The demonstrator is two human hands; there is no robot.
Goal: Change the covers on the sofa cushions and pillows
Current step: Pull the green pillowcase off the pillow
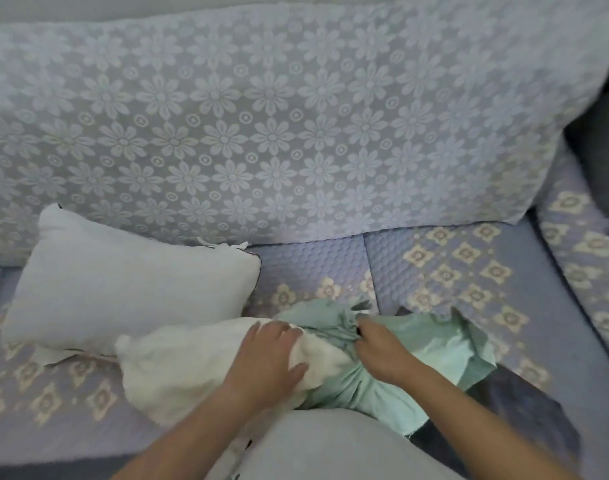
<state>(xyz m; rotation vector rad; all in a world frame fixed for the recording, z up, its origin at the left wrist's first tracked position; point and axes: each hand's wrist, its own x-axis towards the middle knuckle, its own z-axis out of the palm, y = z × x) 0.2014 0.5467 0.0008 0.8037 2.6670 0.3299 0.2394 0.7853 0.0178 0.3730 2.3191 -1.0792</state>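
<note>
Head view: bare white pillow (206, 358) on sofa seat (469, 271), one end inside green cover (417, 344). Left hand (268, 355) lies flat on pillow, fingers relaxed. Right hand (379, 348) pinches bunched cover edge. Second pillow (123, 282) behind, leaning on backrest (296, 116). Dark fabric (514, 407) partly hidden under cover.

Big white floral lace throw (261, 126) fills the upper frame, and a dark grey upholstered armrest (600, 147) sits at the right edge.
</note>
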